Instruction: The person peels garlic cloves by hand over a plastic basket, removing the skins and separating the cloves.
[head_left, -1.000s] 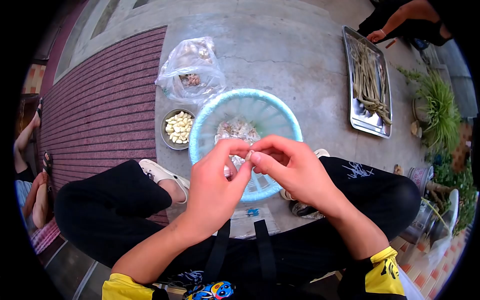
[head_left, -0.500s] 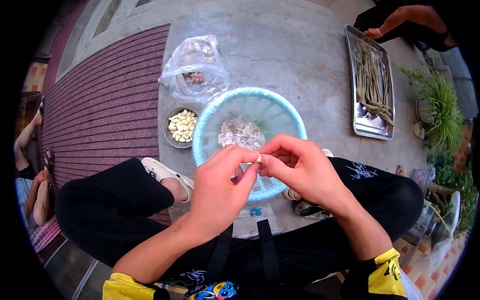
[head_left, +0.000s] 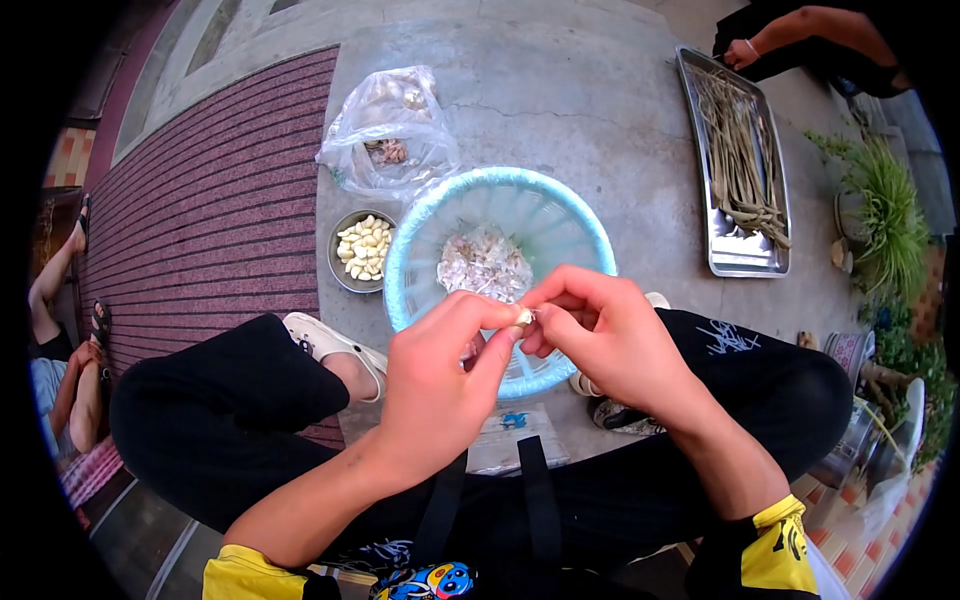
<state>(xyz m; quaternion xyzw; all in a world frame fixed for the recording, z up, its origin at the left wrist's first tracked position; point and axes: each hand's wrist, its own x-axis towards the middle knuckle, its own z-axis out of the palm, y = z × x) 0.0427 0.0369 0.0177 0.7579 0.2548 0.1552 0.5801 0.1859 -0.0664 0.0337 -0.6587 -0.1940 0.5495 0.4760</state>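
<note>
Between the thumb and forefinger of my left hand [head_left: 437, 360] is a small garlic clove [head_left: 524, 317]. My right hand [head_left: 603, 335] is pinched just beside it, with a thin pale bit of garlic skin at its fingertips. Both hands are over the near part of a light-blue plastic basket [head_left: 601, 240]. Papery garlic skins [head_left: 484, 262] lie in a heap at its bottom. Left of the basket stands a metal bowl [head_left: 336, 259] of peeled garlic cloves [head_left: 365, 247].
Behind the bowl lies a clear plastic bag [head_left: 385, 130] with garlic inside. At right, another person's hand [head_left: 740, 54] is by a metal tray [head_left: 717, 256] of long dried stalks [head_left: 745, 150]. A striped mat [head_left: 210, 215] and potted plant [head_left: 885, 220] flank the area.
My right fingertips have moved slightly right, away from the clove, and more of the clove shows in my left fingers. The other person's hand has shifted a little at the tray's end.
</note>
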